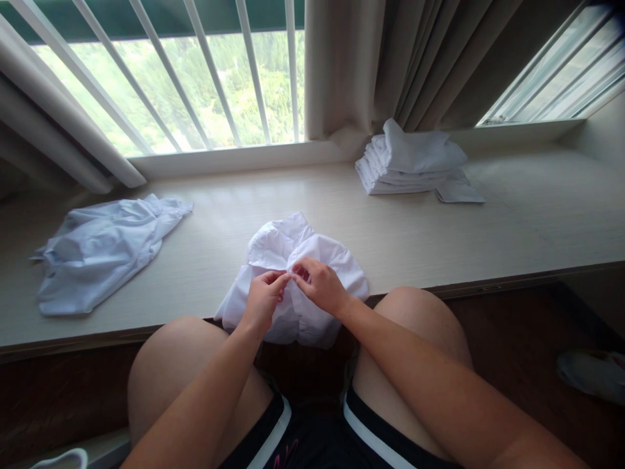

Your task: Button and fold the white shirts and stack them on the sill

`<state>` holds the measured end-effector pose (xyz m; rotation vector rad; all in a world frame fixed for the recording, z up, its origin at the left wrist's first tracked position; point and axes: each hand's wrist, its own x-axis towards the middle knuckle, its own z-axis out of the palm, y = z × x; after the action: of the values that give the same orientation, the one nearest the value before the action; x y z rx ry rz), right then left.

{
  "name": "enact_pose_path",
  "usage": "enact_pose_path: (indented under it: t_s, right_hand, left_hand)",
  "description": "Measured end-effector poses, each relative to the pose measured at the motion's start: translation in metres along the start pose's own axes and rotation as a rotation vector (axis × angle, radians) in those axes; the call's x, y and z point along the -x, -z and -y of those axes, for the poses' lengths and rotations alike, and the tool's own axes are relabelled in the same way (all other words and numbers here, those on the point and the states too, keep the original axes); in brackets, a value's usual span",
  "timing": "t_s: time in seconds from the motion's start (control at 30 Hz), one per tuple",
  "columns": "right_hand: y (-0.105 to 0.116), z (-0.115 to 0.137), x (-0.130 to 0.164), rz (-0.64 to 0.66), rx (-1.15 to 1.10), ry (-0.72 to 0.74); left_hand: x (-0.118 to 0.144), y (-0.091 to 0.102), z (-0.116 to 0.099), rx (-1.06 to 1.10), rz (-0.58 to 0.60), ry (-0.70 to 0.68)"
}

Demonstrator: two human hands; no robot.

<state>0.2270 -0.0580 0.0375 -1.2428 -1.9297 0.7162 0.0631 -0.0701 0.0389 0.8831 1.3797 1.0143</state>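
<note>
A crumpled white shirt (pixel 273 251) lies at the near edge of a pale window ledge (pixel 488 228), partly hanging over it. My left hand (pixel 262 301) and my right hand (pixel 318 283) meet at its middle. Both pinch the cloth with thumb and fingertips, close together. My forearms reach out over my bare knees.
A loose pale blue shirt (pixel 105 251) lies on the ledge at the left. A stack of folded white garments (pixel 407 159) sits at the back right by the curtain (pixel 390 58). Barred windows run behind. A shoe (pixel 593 372) rests on the dark floor at the right.
</note>
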Motion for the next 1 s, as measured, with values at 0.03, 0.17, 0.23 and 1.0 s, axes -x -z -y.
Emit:
enact_pose_path:
  t_s: [0.03,0.17,0.23,1.0]
  right_hand:
    - [0.0001,0.0001,-0.0002,0.005,0.013,-0.014]
    - [-0.0006,-0.0005,-0.0007,0.047,0.063,-0.053]
    - [-0.0014,-0.0011,-0.0010,0.065,0.067,-0.074]
    - [0.0032,-0.0023,-0.0040,0.010,-0.192,-0.180]
  left_hand:
    - [0.0002,-0.0002,0.0000,-0.019,-0.005,-0.013]
    - [0.0017,-0.0015,-0.0016,-0.116,-0.016,-0.078]
    - [0.0020,-0.0017,-0.0023,-0.160,-0.010,-0.117]
    - [-0.0002,0.0018,-0.0004,-0.164,-0.004,-0.132]
